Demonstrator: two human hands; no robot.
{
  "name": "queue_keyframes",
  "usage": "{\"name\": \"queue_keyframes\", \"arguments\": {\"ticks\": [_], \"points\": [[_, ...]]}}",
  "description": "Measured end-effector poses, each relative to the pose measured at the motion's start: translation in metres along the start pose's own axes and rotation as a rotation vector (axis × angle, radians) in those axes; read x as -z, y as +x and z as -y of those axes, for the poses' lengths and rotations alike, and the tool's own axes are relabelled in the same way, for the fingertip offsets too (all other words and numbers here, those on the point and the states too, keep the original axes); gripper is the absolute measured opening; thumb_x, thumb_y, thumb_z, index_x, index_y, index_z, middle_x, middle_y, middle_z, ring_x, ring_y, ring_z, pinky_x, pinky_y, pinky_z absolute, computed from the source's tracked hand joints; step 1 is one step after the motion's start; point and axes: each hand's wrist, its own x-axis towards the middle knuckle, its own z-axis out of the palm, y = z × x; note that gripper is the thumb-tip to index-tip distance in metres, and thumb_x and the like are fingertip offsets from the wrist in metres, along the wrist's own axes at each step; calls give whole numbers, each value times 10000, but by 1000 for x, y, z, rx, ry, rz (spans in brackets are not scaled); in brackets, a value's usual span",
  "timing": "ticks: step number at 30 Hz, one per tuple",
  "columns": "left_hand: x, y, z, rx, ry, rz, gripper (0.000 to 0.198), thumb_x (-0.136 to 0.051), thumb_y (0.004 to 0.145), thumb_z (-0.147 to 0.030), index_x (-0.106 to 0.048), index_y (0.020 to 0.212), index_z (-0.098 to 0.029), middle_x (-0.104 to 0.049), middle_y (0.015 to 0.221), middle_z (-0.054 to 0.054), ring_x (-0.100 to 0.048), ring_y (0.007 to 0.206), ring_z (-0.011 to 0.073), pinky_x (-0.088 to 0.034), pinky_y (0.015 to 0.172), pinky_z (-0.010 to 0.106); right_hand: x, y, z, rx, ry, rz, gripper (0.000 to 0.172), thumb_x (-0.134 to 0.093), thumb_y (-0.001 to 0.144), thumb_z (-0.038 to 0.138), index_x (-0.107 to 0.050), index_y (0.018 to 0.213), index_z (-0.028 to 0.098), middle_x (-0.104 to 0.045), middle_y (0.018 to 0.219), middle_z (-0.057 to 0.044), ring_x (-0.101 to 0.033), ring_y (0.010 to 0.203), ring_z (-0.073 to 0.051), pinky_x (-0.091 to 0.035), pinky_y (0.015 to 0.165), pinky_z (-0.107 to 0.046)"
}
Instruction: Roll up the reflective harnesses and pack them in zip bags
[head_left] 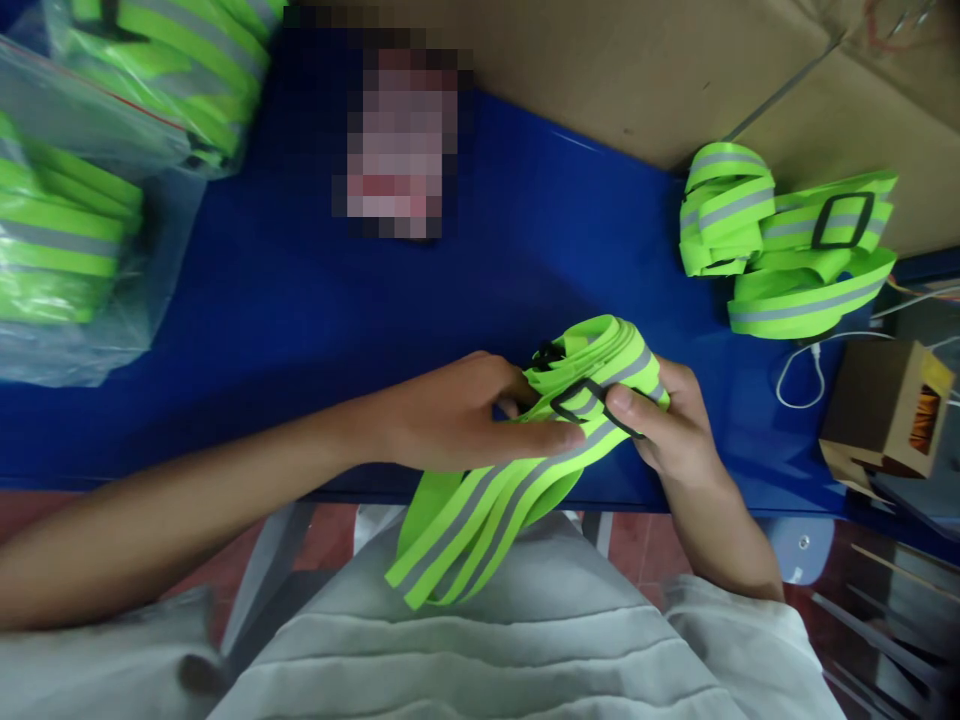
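Centrally, at the near edge of the blue table (300, 300): one neon-green reflective strap (517, 470) with grey stripes, folded into a bundle, its loose loops hanging off the table edge onto the person's grey-clad lap.

Left hand (457, 415): closed on the bundle from the left, fingers laid across the bands, index finger stretched along the top.

Right hand (675, 425): closed on the bundle from the right, thumb pressed on top just beside a black rectangular buckle (581, 400); a second black clip shows at the bundle's upper fold.

Far right of the table: a loose pile of straps (787, 250) of the same kind, one black buckle showing, partly resting against brown cardboard (637, 70).

Far left: clear plastic bags (82, 220) packed with more green straps.

Right edge: a small cardboard box (885, 410) with an orange item inside, and a white cable (817, 365) just beside it.

Top centre: a blurred patch, contents not legible.
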Motion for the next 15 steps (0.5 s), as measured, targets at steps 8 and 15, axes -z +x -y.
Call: {"name": "queue_keyframes", "arguments": {"ticks": [8,15], "points": [[-15,5,8,36,-223,42,336,-738,841,-498,-697,870,-167,-665,789,-18,-595,719,143,-424,618,221,-2,-2,10,-45,-25,36,159,-781,880,392,-803,978,269,-734,810,13,-658,688,-184,-520,594,-303],[-32,7,15,-11,-369,5,246,-748,831,-347,-692,984,-162,-715,912,15,-654,857,188,-497,735,268,-14,-3,-2,28,14,-63,168,-771,875,425,-797,967,287,-710,779,10,-637,653,-193,-499,569,-320]]}}
